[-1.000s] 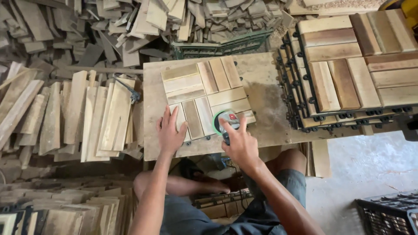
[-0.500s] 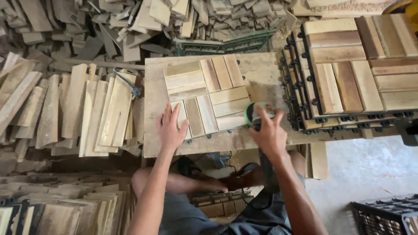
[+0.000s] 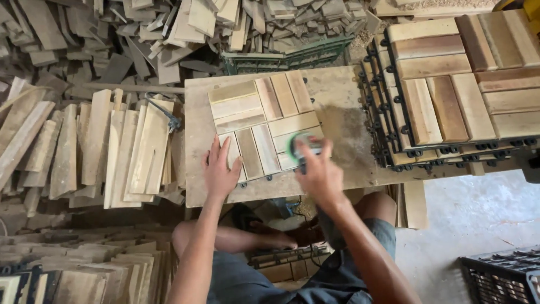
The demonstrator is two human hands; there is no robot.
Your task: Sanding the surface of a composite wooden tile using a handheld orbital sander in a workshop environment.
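A big heap of wood scraps (image 3: pixel 140 39) is lying at the top, and loose planks (image 3: pixel 112 146) are lying in a row at the left. At the right a stack of finished wooden tiles (image 3: pixel 461 84) is standing beside the tabletop (image 3: pixel 343 107). On the tabletop one wooden tile (image 3: pixel 261 126) is lying flat, made from short slats in four groups. The left hand (image 3: pixel 220 171) is resting open on the near left corner of this tile, with fingers spread. The right hand (image 3: pixel 319 174) is blurred and is closing around a green round tool (image 3: pixel 304 145), which is sitting on the near right corner of the tile
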